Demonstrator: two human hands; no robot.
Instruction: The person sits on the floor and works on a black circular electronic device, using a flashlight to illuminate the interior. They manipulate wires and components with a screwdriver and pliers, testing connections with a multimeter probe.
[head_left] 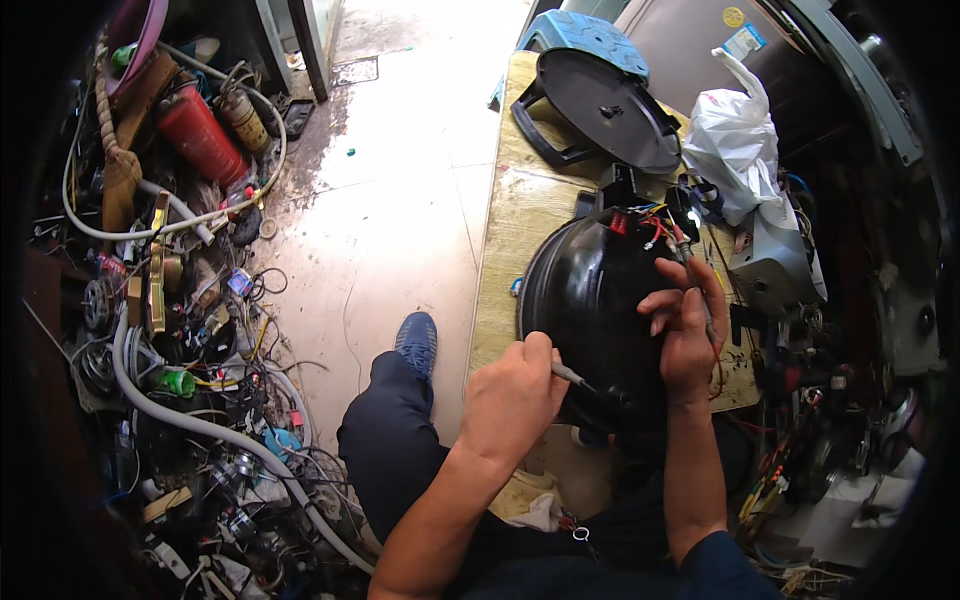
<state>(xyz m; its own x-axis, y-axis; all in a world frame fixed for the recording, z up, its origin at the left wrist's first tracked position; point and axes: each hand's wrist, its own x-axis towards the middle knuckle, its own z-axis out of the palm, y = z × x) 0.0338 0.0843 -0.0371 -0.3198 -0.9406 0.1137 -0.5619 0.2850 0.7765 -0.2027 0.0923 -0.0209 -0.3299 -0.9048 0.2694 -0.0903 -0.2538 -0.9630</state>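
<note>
A large black rounded appliance body (590,290), like an upturned electric pot, lies on the worktable in front of me. My left hand (512,395) is closed round a slim grey test probe (567,373), its thin tip pointing at the near part of the black shell; contact is hard to tell. At the shell's far right side, my right hand (692,325) pinches a second probe (683,245) with a red lead beside the hand. Its tip is close to a cluster of red, yellow and blue wires (652,222). The exact spot it touches is too small to make out.
Beyond the appliance lies a black oval cover (610,110) with handles, by a blue stool (585,40). A white plastic bag (735,150) and grey housing (775,265) stand right of the worktable (495,260). Cables and parts cover the left floor, near a red cylinder (203,135).
</note>
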